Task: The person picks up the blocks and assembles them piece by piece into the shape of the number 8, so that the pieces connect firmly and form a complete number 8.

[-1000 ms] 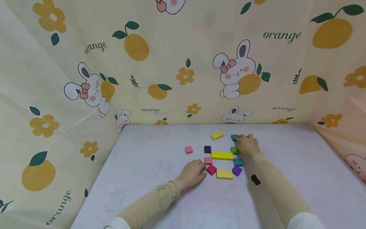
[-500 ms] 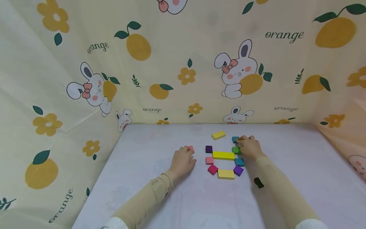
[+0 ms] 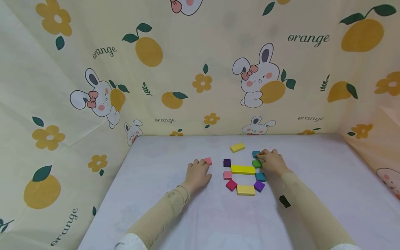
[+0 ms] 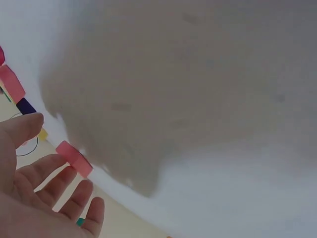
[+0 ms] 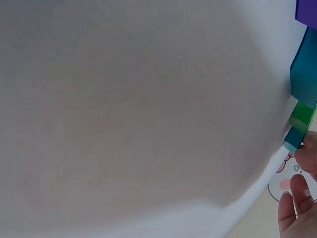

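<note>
In the head view, my left hand (image 3: 197, 174) lies over the table with its fingertips right at a loose pink block (image 3: 208, 161). The left wrist view shows the thumb well apart from that pink block (image 4: 74, 159) and the other fingers extended, spread behind it. My right hand (image 3: 273, 161) pinches a small teal block (image 3: 255, 154) between thumb and index finger, close behind a green block (image 3: 257, 164). In the right wrist view, thumb and index meet at the end of this teal block (image 5: 294, 139), its other fingers loose.
A long yellow block (image 3: 243, 169) spans the middle of the arrangement. Around it sit a dark purple block (image 3: 227, 163), another pink block (image 3: 227, 175), a red block (image 3: 231, 185), a short yellow block (image 3: 245, 190), a violet block (image 3: 259, 186) and a second teal block (image 3: 260, 177). Farther back lies a yellow block (image 3: 237, 147).
My left hand has moved left and away from me, from beside the arrangement to the loose pink block. The right hand has drawn the teal block nearer me, up to the green one.
</note>
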Demonstrator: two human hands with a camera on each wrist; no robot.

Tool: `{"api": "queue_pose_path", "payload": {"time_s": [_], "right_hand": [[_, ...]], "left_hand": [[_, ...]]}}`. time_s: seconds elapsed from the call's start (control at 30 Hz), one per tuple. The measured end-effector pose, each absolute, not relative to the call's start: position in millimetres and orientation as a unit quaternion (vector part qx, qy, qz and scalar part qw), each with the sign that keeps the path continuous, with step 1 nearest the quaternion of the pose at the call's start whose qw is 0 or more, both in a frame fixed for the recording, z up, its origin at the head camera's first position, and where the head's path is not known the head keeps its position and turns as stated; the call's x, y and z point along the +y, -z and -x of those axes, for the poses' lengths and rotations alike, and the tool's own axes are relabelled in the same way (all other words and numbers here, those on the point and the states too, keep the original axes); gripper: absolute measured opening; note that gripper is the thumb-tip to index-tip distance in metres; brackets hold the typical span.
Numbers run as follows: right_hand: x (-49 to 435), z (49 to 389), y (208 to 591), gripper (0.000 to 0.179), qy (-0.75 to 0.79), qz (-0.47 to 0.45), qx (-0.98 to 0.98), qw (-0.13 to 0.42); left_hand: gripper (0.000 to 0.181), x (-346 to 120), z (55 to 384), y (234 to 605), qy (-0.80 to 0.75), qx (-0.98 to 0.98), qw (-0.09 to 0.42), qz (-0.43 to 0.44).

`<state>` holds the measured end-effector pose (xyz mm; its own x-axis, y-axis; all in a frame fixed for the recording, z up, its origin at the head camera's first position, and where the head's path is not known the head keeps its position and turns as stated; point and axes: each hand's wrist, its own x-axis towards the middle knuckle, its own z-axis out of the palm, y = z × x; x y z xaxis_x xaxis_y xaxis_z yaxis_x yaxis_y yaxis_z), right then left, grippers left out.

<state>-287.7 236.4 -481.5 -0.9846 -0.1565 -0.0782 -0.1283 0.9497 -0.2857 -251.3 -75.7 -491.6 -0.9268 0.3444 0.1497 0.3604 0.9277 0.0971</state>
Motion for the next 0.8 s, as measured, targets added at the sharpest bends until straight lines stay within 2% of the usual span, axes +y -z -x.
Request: {"api": "queue_pose_path", "payload": {"time_s": [0.57, 0.8], "right_hand": [[233.3, 285.3, 479.3, 0.048, 0.132, 0.079, 0.986, 0.062], [233.6, 284.5, 480.8, 0.048, 0.116, 0.078, 0.989, 0.058]], "left_hand": [[0.034, -49.1, 285.0, 486.5, 0.063, -0.982, 0.004, 0.18], [0.041, -36.0, 293.3, 478.0, 0.092, -0.979, -0.044, 0.178]]}}
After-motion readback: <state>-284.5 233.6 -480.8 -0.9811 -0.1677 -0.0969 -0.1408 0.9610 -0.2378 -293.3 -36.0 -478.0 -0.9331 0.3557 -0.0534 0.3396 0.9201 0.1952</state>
